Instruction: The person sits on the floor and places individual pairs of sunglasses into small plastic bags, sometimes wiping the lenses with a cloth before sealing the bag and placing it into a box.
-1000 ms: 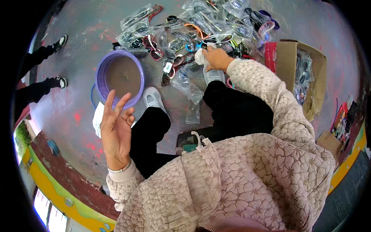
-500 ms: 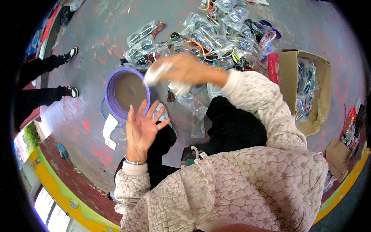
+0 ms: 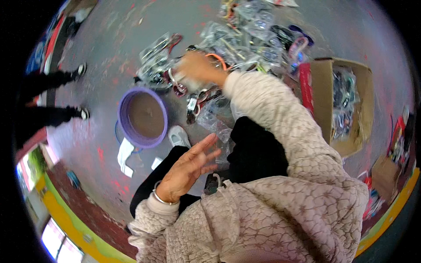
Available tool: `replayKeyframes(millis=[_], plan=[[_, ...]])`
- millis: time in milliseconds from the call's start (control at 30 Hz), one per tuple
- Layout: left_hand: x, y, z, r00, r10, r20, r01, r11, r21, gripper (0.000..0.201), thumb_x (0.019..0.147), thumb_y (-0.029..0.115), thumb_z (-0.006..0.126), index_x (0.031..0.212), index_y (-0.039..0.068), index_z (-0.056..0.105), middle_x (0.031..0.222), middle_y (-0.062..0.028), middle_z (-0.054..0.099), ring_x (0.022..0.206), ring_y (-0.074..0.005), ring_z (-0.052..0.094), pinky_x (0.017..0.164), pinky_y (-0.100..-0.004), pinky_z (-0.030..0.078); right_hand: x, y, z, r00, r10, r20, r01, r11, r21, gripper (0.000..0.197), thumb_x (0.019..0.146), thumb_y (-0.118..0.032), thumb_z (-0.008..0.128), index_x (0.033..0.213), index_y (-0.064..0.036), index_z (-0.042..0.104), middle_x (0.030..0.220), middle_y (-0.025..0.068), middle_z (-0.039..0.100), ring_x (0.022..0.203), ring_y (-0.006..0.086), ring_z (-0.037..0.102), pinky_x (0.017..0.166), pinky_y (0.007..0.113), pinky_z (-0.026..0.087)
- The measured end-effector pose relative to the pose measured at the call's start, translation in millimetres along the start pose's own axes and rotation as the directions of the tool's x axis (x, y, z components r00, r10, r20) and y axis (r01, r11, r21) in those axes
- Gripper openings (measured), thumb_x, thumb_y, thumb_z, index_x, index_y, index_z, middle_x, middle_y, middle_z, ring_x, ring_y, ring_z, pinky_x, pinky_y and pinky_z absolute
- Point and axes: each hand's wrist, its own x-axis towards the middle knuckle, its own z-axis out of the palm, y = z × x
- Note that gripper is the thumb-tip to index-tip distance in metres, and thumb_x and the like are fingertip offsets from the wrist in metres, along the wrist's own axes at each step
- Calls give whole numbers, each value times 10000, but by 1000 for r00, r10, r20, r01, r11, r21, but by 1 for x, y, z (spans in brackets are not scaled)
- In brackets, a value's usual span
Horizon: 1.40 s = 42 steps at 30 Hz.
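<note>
- While the left hand (image 3: 190,168) hangs over the lap with fingers spread and nothing between them, a bracelet (image 3: 163,199) rings its wrist.
- Just past that hand is 1 pale shoe (image 3: 178,136), worn by the person.
- Left of the shoe are 2 white pieces on the floor: a long scrap (image 3: 125,155) and a small scrap (image 3: 157,163).
- Beside them stands a purple tub (image 3: 142,142), upright and round, holding murky brown water (image 3: 144,116) well below the rim.
- Right of the knees, a cardboard box (image 3: 322,98) gapes open, a red patch (image 3: 306,85) on its near-pile side; clear bags of glasses (image 3: 344,96) lie inside, with bare cardboard around them.
- Farther out, the right hand (image 3: 197,68) is a blur over the near left part of the pile; something white (image 3: 172,76) shows at its fingers, and I cannot tell whether they close on it.
- Right under and beside it are dark red glasses (image 3: 180,90) and an orange frame (image 3: 217,60).
- Beyond spreads the pile of glasses (image 3: 241,44), many in clear plastic bags, all on the floor between tub and box.
- Far left, another person's legs (image 3: 48,116) end in 2 dark shoes.
</note>
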Motion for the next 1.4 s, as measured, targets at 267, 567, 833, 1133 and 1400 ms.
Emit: replayKeyframes(millis=[267, 567, 833, 1133, 1400], plan=[[-21, 38, -51, 938, 216, -272, -218, 976, 25, 302, 859, 105, 454, 1132, -22, 482, 1041, -124, 581, 904, -166, 559, 802, -273, 445, 32, 101, -8, 950, 213, 229, -241, 965, 102, 378, 676, -134, 529, 1034, -37, 606, 1024, 184, 595, 926, 340, 572, 816, 395, 445], [-20, 55, -69, 970, 115, -213, -124, 992, -31, 267, 859, 98, 441, 1083, -29, 512, 984, -126, 595, 859, -162, 565, 781, -274, 448, 39, 69, 48, 785, 219, 580, -136, 974, -184, 290, 689, -134, 540, 944, -10, 603, 936, 202, 613, 872, 346, 597, 742, 434, 474], [-10, 76, -73, 986, 87, -142, -96, 994, -60, 273, 859, 114, 456, 1086, -25, 516, 978, -126, 597, 861, -159, 564, 786, -271, 445, 72, 96, 29, 868, 369, 332, -331, 929, -166, 243, 695, -186, 547, 833, -9, 640, 857, 213, 621, 805, 347, 613, 686, 429, 488], [5, 79, -77, 986, 59, -155, -72, 994, -77, 266, 871, 109, 450, 1092, -23, 516, 981, -125, 597, 867, -160, 566, 789, -273, 449, 89, 80, 80, 833, 457, 311, -385, 883, -267, 226, 728, -193, 572, 899, -74, 659, 921, 155, 634, 852, 309, 618, 707, 404, 493], [0, 76, -73, 992, 44, -117, -44, 999, 4, 249, 885, 112, 439, 1088, -9, 517, 987, -101, 598, 870, -136, 559, 794, -252, 435, 73, 98, 53, 719, 77, 690, -218, 969, 119, 329, 705, -340, 646, 814, -30, 643, 942, 162, 618, 829, 341, 598, 715, 446, 470]])
